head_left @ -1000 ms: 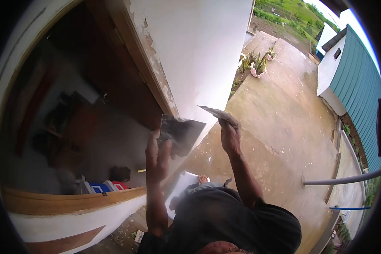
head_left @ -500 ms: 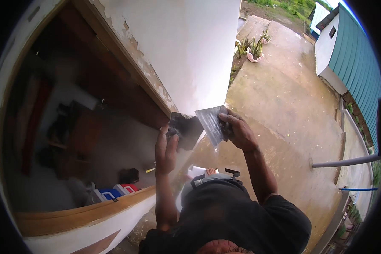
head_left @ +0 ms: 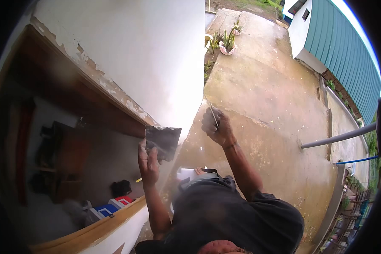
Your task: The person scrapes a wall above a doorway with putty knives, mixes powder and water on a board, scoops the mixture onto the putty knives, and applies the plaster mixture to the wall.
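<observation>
My left hand (head_left: pixel 149 164) is closed on a dark, flat plate (head_left: pixel 164 140) with ragged, smeared edges, its thumb and fingers at the lower left side. Close to the wall's edge, my right hand (head_left: pixel 221 132) grips a thin metal putty blade (head_left: pixel 214 115), now seen almost edge-on, so its face is hidden. The two tools are apart. Behind them rises a white wall (head_left: pixel 144 55), with peeling paint (head_left: pixel 89 63) along the opening's frame.
A wooden-framed opening (head_left: pixel 131 111) lies to the left, with a blue-and-white cooler (head_left: pixel 103 210) inside. Concrete paving (head_left: pixel 262 89) stretches ahead and right. Potted plants (head_left: pixel 227 45) stand beside the wall. A grey pipe (head_left: pixel 338 136) juts in from the right.
My hands have moved apart; the left one is lower. The right hand has turned its blade from face-on to edge-on, away from the dark plate. The view has shifted right.
</observation>
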`<state>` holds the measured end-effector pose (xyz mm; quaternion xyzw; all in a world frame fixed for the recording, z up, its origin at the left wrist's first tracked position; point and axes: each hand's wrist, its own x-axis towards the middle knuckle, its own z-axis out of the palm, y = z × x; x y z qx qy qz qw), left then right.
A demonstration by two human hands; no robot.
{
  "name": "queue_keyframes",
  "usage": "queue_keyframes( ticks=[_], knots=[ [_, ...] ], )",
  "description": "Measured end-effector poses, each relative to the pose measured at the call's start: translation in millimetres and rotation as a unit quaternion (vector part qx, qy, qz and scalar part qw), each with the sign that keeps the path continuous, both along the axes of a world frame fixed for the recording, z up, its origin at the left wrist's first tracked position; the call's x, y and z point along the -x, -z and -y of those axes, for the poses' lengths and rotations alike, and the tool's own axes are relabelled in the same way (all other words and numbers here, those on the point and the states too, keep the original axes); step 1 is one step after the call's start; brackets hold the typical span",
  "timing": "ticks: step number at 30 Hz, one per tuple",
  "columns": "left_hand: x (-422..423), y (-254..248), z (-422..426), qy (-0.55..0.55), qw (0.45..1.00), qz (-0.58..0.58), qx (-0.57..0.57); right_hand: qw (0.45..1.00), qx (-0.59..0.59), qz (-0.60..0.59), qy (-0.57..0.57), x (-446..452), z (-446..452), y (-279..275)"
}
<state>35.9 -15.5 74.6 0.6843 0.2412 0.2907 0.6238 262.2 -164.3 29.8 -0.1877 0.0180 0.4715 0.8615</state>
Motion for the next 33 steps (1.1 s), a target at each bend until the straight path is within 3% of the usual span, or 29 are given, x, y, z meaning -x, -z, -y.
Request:
queue_keyframes(
  ticks=[3,8,11,12,15,16,20,29,33],
  knots=[
    [-8,8,1,-0.019,0.999,0.032,-0.034,1.0,0.023,-0.012,0.002,-1,10,-11],
    [-18,0,10,0.003,1.0,0.004,0.03,0.996,0.084,0.032,0.024,-6,23,1],
    [-20,-1,11,-0.02,1.0,-0.002,0.003,0.934,0.221,0.268,0.087,17,26,-27],
    [-23,0,12,-0.03,0.999,-0.001,-0.012,0.956,0.129,0.261,0.032,15,36,-22],
    [-26,-3,15,-0.063,0.998,0.007,-0.023,0.941,0.174,0.29,0.033,33,32,-29],
    [-30,-6,15,-0.071,0.995,0.024,-0.066,0.95,0.159,0.266,0.025,36,29,-24],
    [-29,-1,13,-0.097,0.993,-0.021,-0.065,0.958,0.155,0.239,0.029,49,8,-12],
    [-24,-4,3,-0.122,0.985,-0.066,-0.099,0.936,0.171,0.306,0.006,48,-13,-10],
    [-22,-1,0,-0.099,0.959,-0.115,-0.237,0.94,0.168,0.297,-0.003,55,-31,-17]
  ],
)
